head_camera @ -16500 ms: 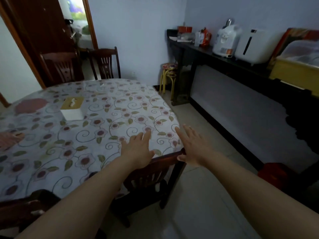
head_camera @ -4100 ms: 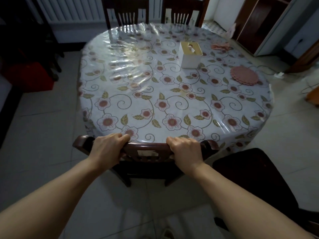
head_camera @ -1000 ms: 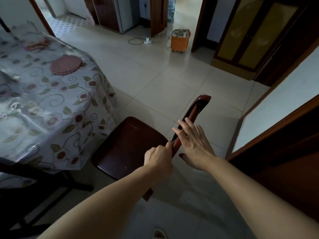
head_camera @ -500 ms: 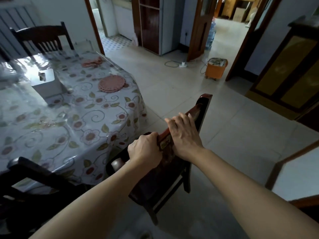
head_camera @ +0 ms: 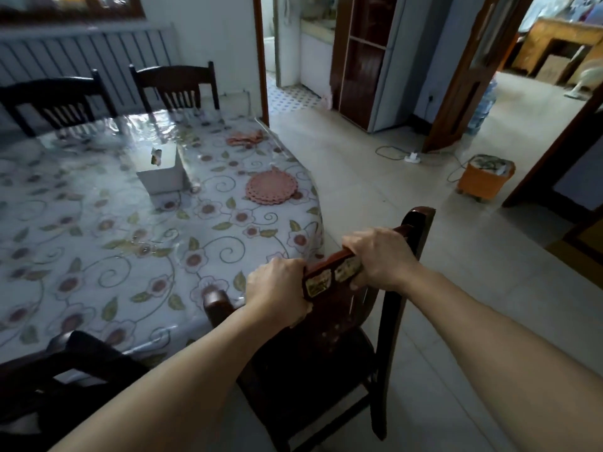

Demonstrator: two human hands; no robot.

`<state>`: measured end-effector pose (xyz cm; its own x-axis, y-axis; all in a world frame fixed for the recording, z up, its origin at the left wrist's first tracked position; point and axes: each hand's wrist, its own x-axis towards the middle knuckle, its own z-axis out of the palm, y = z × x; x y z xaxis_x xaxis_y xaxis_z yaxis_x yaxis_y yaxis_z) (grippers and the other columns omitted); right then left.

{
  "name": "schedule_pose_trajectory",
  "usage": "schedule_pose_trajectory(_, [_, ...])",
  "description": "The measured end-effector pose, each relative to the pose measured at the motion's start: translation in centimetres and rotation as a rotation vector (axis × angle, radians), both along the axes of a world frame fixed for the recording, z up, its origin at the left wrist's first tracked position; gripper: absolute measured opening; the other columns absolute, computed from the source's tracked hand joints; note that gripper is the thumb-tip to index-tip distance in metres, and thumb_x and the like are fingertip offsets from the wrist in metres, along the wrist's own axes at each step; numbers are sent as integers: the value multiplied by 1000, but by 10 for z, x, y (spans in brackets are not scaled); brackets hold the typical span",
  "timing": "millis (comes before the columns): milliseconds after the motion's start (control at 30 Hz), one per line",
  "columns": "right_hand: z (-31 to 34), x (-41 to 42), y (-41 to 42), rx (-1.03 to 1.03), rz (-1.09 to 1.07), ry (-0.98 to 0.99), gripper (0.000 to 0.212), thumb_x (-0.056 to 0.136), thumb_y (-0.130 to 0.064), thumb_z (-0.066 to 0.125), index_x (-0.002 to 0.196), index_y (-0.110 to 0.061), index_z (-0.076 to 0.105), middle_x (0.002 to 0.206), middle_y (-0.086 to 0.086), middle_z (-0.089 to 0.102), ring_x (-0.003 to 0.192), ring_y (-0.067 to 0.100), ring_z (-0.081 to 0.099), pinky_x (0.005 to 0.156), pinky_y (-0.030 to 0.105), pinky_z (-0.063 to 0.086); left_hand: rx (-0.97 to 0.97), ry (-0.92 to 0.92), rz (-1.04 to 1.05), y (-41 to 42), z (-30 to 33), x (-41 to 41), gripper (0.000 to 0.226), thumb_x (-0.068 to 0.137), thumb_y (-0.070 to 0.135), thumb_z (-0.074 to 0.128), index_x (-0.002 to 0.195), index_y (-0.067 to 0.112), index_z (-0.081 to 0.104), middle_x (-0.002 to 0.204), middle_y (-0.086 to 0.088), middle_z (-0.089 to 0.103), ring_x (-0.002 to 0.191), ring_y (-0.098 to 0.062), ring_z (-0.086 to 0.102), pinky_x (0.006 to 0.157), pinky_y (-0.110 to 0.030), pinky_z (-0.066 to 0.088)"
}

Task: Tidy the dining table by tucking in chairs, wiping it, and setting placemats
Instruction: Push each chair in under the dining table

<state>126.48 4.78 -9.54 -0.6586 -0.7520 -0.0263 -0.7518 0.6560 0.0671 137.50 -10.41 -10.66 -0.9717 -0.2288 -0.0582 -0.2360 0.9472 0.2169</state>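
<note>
The chair [head_camera: 339, 324] is dark wood with a glossy varnish, its top rail reddish where light strikes. The table [head_camera: 98, 249] wears a flowered cloth under clear, shiny plastic film that wrinkles and glares. The mats [head_camera: 271, 189] look matt pink with scalloped edges. The box [head_camera: 161, 172] is smooth white. The floor [head_camera: 375, 190] is pale, faintly glossy tile.

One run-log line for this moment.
step: tucking chair | left hand: grips top rail | right hand: grips top rail | placemats: stacked on table
</note>
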Motion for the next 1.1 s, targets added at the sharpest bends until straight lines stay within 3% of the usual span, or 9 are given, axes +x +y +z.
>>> schedule_pose_trajectory(200, [13,-49,-45,40,153,77,60,60,-53,80,101,-20,50,103,-1,63,95,23,61,66,32,35,-66,26,183,-30,12,-33,39,65,33,75,98,24,57,95,-3,61,93,-29,60,66,-33,37])
schedule_pose_trajectory(333, [13,-61,-74,13,235,88,59,60,-53,81,97,-19,50,95,1,63,89,23,62,62,30,32,-59,41,246,-52,15,-37,43,64,33,77,101,26,55,92,-2,65,91,-28,62,70,-36,46])
schedule_pose_trajectory(567, [-11,-54,-92,-92,306,69,56,68,-47,77,108,-16,55,99,1,64,94,22,60,81,33,42,-192,19,258,-70,-3,-27,40,71,34,71,103,21,51,94,-2,63,86,-26,62,62,-31,33])
schedule_pose_trajectory(633, [-30,-46,-93,-144,345,80,50,65,-44,80,101,-15,58,92,1,65,89,22,62,77,32,42,-215,-8,251,-74,-16,-20,37,74,34,68,103,21,49,94,0,62,85,-25,62,60,-30,32])
schedule_pose_trajectory(767, [-69,-24,-99,-147,372,68,48,38,-35,92,73,-19,63,64,-3,63,60,18,62,54,26,46,-211,-29,235,-83,-47,2,33,78,32,64,102,21,45,94,2,60,88,-22,62,59,-31,36])
schedule_pose_trajectory(900, [-96,-3,-108,-199,407,54,43,39,-23,89,75,-18,66,65,-4,63,61,17,62,50,23,45,-196,26,195,-96,-69,26,42,73,34,68,109,20,51,96,1,62,88,-24,63,58,-30,34])
schedule_pose_trajectory(1000, [-101,5,-112,-186,423,-16,42,43,-20,88,78,-15,65,70,-1,64,64,20,62,48,25,45,-243,44,142,-102,-84,38,40,61,20,78,97,18,58,79,-1,64,68,-24,65,47,-26,31])
schedule_pose_trajectory(1100, [-101,9,-110,-126,450,-127,37,64,-20,80,95,-15,62,87,2,65,80,25,63,57,31,46,-241,8,128,-107,-95,49,34,63,20,79,89,18,57,70,-1,60,59,-22,61,45,-26,28])
